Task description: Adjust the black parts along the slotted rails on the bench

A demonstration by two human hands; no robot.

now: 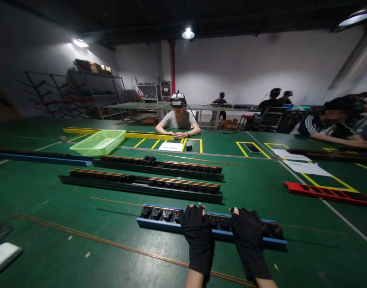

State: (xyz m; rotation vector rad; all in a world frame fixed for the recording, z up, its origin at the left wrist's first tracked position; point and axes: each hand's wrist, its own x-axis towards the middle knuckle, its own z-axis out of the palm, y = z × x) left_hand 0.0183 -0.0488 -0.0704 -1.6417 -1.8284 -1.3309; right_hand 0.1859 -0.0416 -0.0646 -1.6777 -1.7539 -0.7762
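A blue channel [223, 235] lies flat, holding black blocks [156, 214].

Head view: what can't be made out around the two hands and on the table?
Head view, hidden: stretches of the blue rail beneath the left hand and right hand, which cover them.
Head view, hidden: each hand's grip, if any; the palms face away.
Head view, cut off: the white object, by the left edge.
Head view, too small: print on the white sheet.

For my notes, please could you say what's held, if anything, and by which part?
Left hand and right hand lie across the blue channel and thin rod; any hold cannot be told.
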